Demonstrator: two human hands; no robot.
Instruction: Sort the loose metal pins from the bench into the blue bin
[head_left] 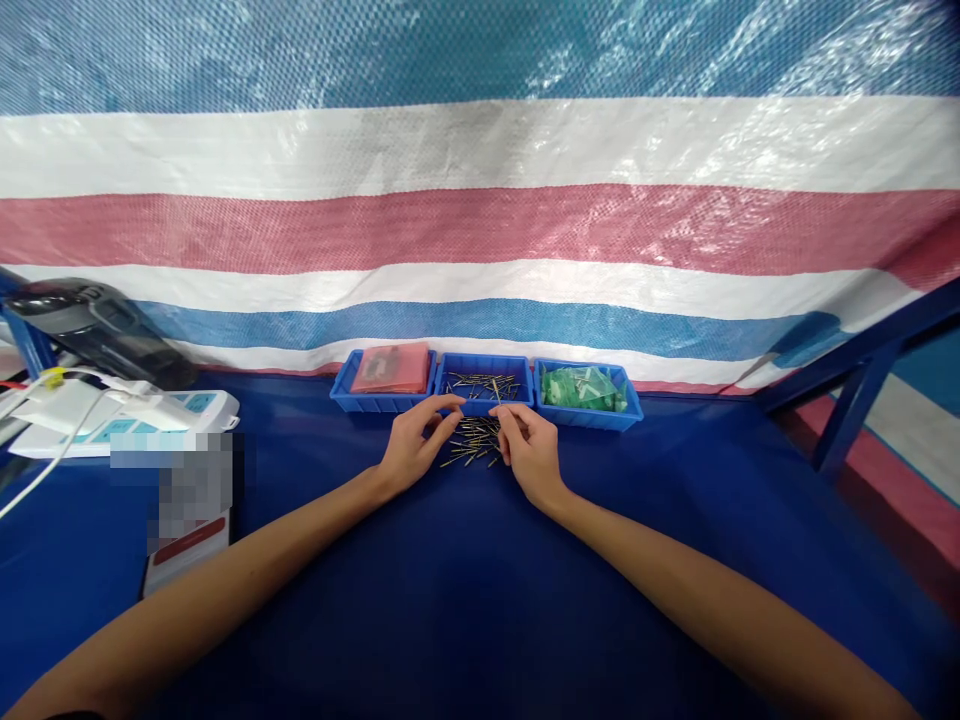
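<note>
My right hand (531,450) pinches a thin metal drill bit (495,392) between thumb and fingertips, its tip pointing up in front of the middle blue bin (487,407). Opposite it, my left hand (420,437) is empty, thumb and forefinger apart near the bin's front left corner. Between the two hands a loose pile of similar thin bits (474,442) lies on the table, dark and brass-coloured. More bits (487,384) lie inside the middle bin. They are too small for me to make out their exact shape.
A left blue bin (382,402) holds red plastic packets (391,368); a right blue bin (592,415) holds green packets (581,388). At left are a dark bottle (105,325), a white power strip (206,415) with cables, and a phone-like object (187,550). Striped sheeting (480,230) hangs behind.
</note>
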